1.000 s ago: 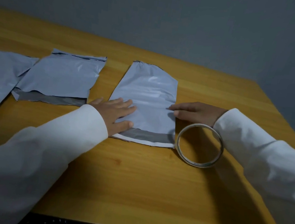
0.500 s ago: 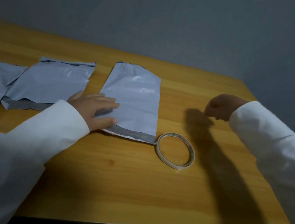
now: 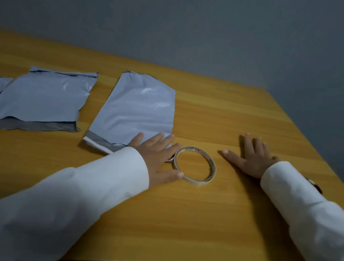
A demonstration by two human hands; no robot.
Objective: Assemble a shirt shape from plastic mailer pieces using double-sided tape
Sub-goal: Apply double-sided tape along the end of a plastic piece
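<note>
Where a grey wall (image 3: pixel 182 21) backs the wooden table (image 3: pixel 176 219), three grey mailer pieces (image 3: pixel 138 112) lie far left. Beside the tape roll (image 3: pixel 194 168), the left hand (image 3: pixel 158 155) presses flat on the nearest piece; the right hand (image 3: pixel 251 159) rests flat, fingers spread.

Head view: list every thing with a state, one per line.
Left hand: open, flat on the nearest grey plastic mailer piece, thumb touching the ring-shaped roll of double-sided tape.
Right hand: open, flat on the wooden table.
Tape roll: lying flat.
Mailer pieces: flat, unjoined.
</note>
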